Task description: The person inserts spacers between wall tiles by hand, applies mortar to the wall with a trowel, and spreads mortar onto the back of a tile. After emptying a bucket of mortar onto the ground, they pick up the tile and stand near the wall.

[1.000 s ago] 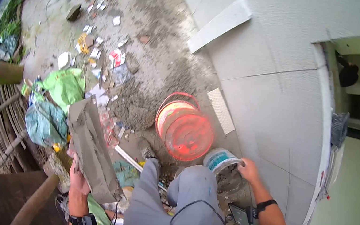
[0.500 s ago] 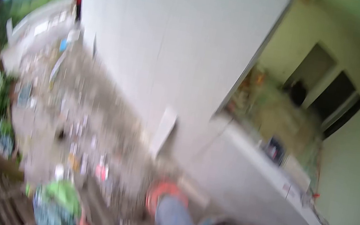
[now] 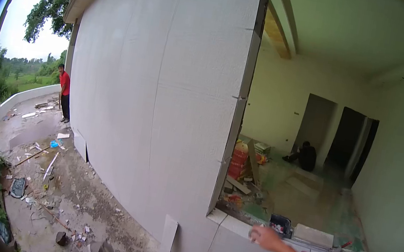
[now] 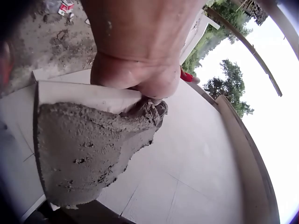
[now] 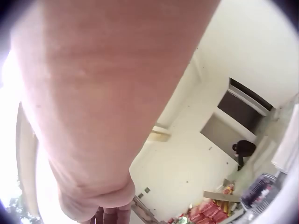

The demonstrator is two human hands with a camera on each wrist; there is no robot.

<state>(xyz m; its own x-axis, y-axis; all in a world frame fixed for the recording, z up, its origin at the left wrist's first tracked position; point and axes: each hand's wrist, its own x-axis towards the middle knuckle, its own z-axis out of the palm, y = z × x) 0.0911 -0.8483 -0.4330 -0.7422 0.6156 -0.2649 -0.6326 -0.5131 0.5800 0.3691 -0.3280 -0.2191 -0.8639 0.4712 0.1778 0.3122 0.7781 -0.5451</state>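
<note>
My left hand (image 4: 135, 72) grips a long tile (image 4: 84, 95) by its edge; its fingers are mostly hidden behind the wrist in the left wrist view. A thick, rough layer of grey mortar (image 4: 88, 149) covers the tile's face. Only an end of this mortar-covered tile shows at the bottom of the head view. My right hand (image 3: 266, 238) is at the window sill (image 3: 243, 231), just left of a small dark basket (image 3: 280, 224) of small pieces. Its fingers (image 5: 112, 214) show at the bottom of the right wrist view; I cannot tell whether they hold something.
Large pale tiles cover the wall (image 3: 164, 93), with a white strip (image 3: 168, 238) leaning at its foot. A block (image 3: 313, 235) lies on the sill. Rubble litters the ground. A person in red (image 3: 63, 84) stands far left; another person (image 3: 306, 157) sits inside the room.
The head view has swung up from the buckets to the wall and window. My right hand has let go of the small bucket's rim and come up to the sill. The left still holds the tile.
</note>
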